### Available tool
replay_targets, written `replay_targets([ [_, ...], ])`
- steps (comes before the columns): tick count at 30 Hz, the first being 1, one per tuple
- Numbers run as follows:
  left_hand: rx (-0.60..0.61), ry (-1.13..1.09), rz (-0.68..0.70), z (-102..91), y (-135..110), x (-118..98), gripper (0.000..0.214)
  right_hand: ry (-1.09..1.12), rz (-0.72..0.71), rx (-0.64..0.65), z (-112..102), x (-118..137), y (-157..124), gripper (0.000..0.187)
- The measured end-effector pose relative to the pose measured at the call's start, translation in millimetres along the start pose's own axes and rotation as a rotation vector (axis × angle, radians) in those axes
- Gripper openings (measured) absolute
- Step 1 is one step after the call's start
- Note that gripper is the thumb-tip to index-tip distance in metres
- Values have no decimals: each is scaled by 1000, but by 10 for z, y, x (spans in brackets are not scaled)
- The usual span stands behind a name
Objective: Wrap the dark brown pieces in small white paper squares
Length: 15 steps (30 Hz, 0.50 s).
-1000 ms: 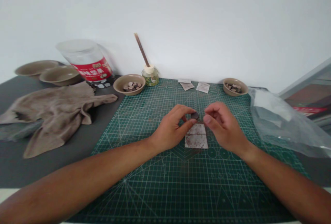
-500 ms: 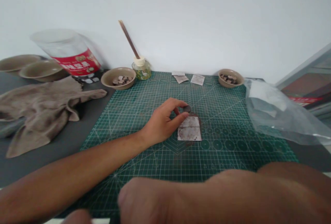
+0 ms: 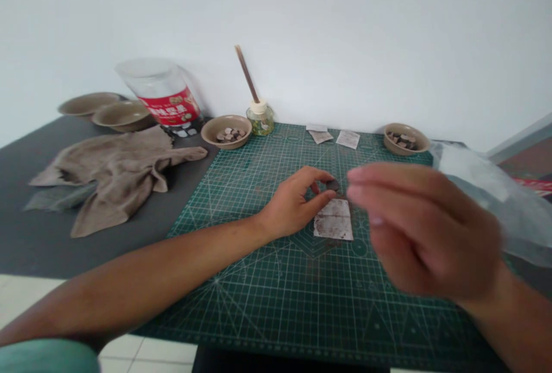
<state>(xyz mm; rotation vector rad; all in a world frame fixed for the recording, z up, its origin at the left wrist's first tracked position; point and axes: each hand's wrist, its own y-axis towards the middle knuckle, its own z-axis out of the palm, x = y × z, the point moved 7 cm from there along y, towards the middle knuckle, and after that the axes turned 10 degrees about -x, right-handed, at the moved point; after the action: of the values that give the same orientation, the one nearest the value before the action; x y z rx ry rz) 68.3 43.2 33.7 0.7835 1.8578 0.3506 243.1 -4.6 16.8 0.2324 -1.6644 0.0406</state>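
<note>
My left hand (image 3: 297,203) rests on the green cutting mat (image 3: 267,281) and pinches a small dark round piece (image 3: 332,185) between thumb and fingertips. Just below the piece lies a stained white paper square (image 3: 334,220). My right hand (image 3: 425,229) hovers close to the camera, blurred by motion, fingers stretched toward the left and holding nothing that I can make out.
Two tan bowls of small pieces (image 3: 227,130) (image 3: 406,138) stand at the mat's far edge, with a glass jar and stick (image 3: 259,117) and paper scraps (image 3: 340,137) between. A beige cloth (image 3: 116,169), a red-labelled tub (image 3: 166,97) and stacked bowls (image 3: 116,113) lie left; clear plastic bag (image 3: 500,200) right.
My right hand left the dark piece, dropped low near the camera, and has now risen again in front of the mat. My left hand keeps its pinch on the piece.
</note>
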Motion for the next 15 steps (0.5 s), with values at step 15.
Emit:
replay_targets([
  [15, -38, -116, 204, -54, 9, -99, 22, 530, 303, -40, 405, -53, 129, 26],
])
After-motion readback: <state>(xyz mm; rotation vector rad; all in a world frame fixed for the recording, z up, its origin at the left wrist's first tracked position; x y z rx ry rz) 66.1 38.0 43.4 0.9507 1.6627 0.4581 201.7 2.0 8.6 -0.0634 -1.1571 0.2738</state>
